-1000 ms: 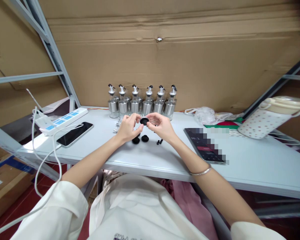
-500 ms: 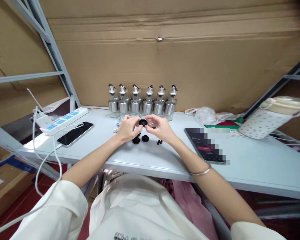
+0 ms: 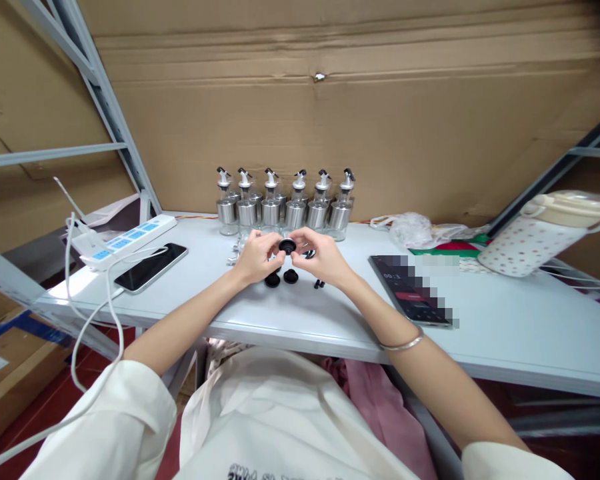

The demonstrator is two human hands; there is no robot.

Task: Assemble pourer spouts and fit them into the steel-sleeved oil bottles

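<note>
Between my two hands is a small round black ribbed stopper (image 3: 287,246), held up above the table. My left hand (image 3: 257,257) pinches its left side, and my right hand (image 3: 321,257) grips its right side with thumb and fingertips. Just below lie more black stoppers, one (image 3: 291,275) in plain view and another (image 3: 273,281) partly under my left hand. Tiny black pieces (image 3: 319,284) rest under my right wrist. Behind my hands stand several glass oil bottles (image 3: 295,215) with steel sleeves and pour spouts. Small clear and silvery parts (image 3: 233,253) show left of my left hand.
On the left are a white power strip (image 3: 135,237), a charging phone (image 3: 151,268) and a looping white cable (image 3: 113,300). To the right lie a second phone (image 3: 413,293), a crumpled plastic bag (image 3: 410,230) and a dotted flask (image 3: 535,240). Cardboard (image 3: 360,133) walls the back.
My hands and the black stopper have barely moved; the stopper is tilted slightly differently. The bottles and loose parts have stayed in place.
</note>
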